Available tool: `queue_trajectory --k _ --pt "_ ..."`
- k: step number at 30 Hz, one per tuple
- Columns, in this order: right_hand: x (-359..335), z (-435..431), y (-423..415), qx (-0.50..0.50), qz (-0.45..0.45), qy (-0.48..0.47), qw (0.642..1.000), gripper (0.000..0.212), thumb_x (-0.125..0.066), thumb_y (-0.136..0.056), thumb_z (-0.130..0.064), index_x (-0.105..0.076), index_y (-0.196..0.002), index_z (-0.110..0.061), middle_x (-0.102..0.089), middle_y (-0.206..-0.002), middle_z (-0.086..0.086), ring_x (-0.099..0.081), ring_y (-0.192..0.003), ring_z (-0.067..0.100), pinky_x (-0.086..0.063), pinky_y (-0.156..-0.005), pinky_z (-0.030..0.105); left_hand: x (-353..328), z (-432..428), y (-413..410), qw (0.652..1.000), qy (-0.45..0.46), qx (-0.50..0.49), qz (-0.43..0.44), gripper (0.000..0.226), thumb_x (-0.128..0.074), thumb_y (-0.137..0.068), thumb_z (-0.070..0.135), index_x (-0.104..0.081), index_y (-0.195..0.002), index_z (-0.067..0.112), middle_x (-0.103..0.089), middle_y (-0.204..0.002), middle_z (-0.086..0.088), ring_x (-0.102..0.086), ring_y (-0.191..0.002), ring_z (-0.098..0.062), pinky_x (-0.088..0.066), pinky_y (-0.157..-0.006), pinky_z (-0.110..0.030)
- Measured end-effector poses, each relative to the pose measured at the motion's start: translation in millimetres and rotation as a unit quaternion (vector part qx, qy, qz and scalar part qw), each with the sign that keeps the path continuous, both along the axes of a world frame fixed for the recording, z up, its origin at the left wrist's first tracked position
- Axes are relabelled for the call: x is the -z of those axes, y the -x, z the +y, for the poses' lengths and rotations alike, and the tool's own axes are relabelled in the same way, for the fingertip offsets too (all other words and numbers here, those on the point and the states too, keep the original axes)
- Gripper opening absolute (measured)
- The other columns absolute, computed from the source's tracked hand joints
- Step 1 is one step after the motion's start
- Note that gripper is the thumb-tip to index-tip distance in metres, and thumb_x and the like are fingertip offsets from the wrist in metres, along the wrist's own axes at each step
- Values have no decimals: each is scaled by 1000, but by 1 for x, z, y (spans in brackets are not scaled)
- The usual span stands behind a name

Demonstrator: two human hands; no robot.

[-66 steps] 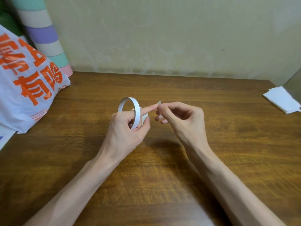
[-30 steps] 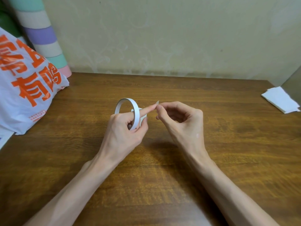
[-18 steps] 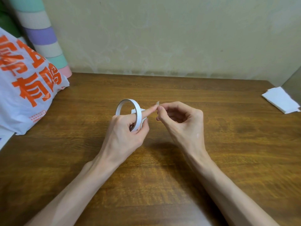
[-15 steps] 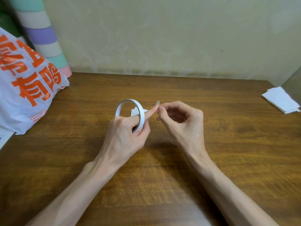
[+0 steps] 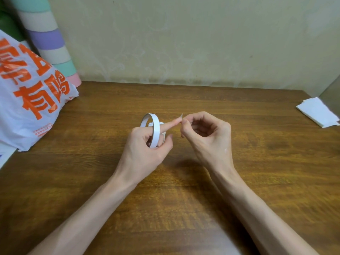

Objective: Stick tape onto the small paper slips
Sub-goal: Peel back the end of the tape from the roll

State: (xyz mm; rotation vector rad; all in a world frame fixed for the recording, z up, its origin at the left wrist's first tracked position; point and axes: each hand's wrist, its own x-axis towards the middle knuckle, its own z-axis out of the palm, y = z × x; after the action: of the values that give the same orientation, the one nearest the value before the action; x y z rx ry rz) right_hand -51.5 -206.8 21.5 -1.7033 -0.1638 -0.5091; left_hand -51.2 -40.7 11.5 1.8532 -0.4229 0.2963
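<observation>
Over the middle of the wooden table (image 5: 92, 181), my left hand (image 5: 145, 150) holds a thin white tape roll (image 5: 153, 129), with fingers through the ring and the index finger stretched out to the right. A small white paper slip (image 5: 161, 124) shows behind the roll, partly hidden by that hand. My right hand (image 5: 207, 137) has its fingers curled and pinches a tiny bit of tape (image 5: 181, 115) right at the left index fingertip. Both hands hover close together, almost touching.
A white plastic bag with orange lettering (image 5: 27, 100) lies at the left edge, with a pastel-striped roll (image 5: 47, 43) standing behind it against the wall. A stack of white paper (image 5: 318, 112) sits at the far right edge.
The tape roll has turned slightly in my left hand and its thumb has lifted away. My right hand stays pinching the tape end at the same spot.
</observation>
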Motion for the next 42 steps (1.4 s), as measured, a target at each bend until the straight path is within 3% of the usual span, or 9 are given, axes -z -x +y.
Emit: queue_trajectory --k 1,2,3,6,11,16,28,36,42 --pt "-1 -1 0 -9 3 -8 1000 9 -74 -90 -2 -75 -83 -9 -74 -77 4 -70 -71 21 -58 -74 29 -1 0 0 1000 11 6 13 14 -66 -96 -1 -74 -85 -4 -70 -72 4 -25 -46 -19 -42 -55 -52" --pt "-2 -1 0 -19 7 -17 1000 9 -73 -91 -2 -75 -84 -8 -74 -76 3 -69 -71 19 -58 -75 29 -1 0 0 1000 18 9 22 14 -66 -97 -1 -74 -90 -11 -22 -77 24 -24 -47 -13 -39 -56 -49" --pt "-3 -1 1 -30 12 -29 999 9 -73 -92 -2 -75 -84 -7 -73 -76 3 -69 -71 17 -58 -75 29 -2 1 -1 999 34 14 31 12 -67 -97 1 -78 -99 -5 -27 -52 20 -23 -49 -14 -40 -58 -47" --pt "-5 0 1 -49 24 -54 997 11 -73 -93 -1 -75 -84 -6 -73 -75 2 -67 -70 14 -57 -74 29 -5 0 -3 995 81 19 47 29 -70 -98 7 -81 -116 27 -24 -52 1 -20 -54 -25 -45 -63 -50" --pt "-4 2 1 -68 29 -61 995 14 -73 -95 -2 -75 -84 -10 -73 -75 0 -67 -68 12 -55 -73 27 -12 1 0 987 130 33 90 20 -72 -97 11 -82 -109 24 -21 -57 -20 -18 -56 -28 -36 -61 -27" --pt "-3 2 1 -74 24 -69 995 7 -76 -95 -5 -77 -88 -6 -75 -78 1 -68 -67 11 -54 -71 23 -14 0 1 976 173 36 125 16 -71 -97 10 -82 -107 15 -19 -59 -11 -21 -50 -12 -37 -55 -9" --pt "3 7 1 -69 -19 15 997 7 -79 -90 -2 -75 -86 -6 -74 -80 7 -67 -71 28 -58 -71 45 -10 0 -2 971 196 -31 135 12 -79 -90 24 -82 -93 13 -32 -52 6 -30 -48 -7 -35 -51 -11" --pt "3 7 3 -63 -33 49 996 8 -80 -88 -2 -74 -87 -8 -73 -78 4 -65 -69 21 -56 -67 35 -8 2 -3 968 196 -44 148 5 -80 -89 20 -83 -87 15 -31 -54 3 -29 -50 -8 -37 -50 -11" --pt "4 4 2 -38 -44 68 996 9 -82 -90 -12 -73 -89 -12 -72 -80 -1 -66 -69 16 -53 -68 25 -10 0 -2 979 147 -45 134 19 -69 -92 -4 -81 -91 11 -28 -53 1 -34 -46 -5 -45 -60 -12"
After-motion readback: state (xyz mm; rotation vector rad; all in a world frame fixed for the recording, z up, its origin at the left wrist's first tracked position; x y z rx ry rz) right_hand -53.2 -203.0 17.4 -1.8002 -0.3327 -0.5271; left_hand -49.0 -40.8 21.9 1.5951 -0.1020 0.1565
